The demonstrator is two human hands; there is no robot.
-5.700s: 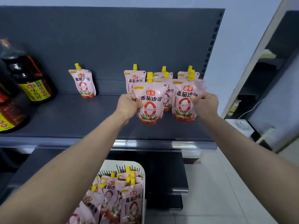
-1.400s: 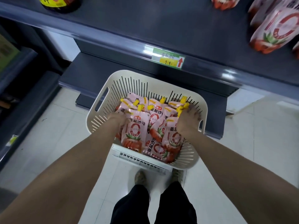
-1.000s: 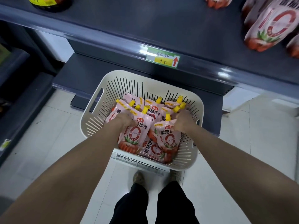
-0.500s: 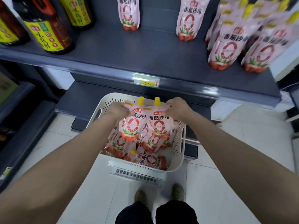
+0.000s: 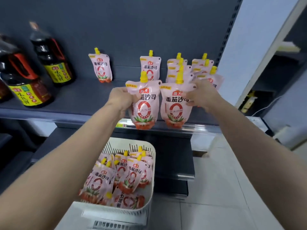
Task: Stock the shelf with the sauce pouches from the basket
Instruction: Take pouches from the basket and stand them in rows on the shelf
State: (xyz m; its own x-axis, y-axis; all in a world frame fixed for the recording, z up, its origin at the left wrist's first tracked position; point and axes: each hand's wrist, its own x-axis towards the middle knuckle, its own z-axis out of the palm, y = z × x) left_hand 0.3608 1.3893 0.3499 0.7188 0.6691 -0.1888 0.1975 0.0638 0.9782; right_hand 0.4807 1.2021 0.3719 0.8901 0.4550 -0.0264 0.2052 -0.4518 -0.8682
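Head view: left hand (image 5: 122,98) and right hand (image 5: 201,95) each grip one sauce pouch upright at the shelf (image 5: 79,97) edge, above the basket (image 5: 152,165).

light: even, soft | blur: slight motion | edges: wide-angle bowing

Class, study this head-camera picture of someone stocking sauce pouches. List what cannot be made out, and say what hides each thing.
- Rear pouches of the right-hand rows: their number is uncertain, overlapped by the front ones and the right hand.
- Basket: near rim covered by the left forearm, so the remaining pouch count is unclear.
- Price tag on the shelf edge: hidden behind the held left pouch.
- Dark bottles: cut off by the left edge, labels blurred.
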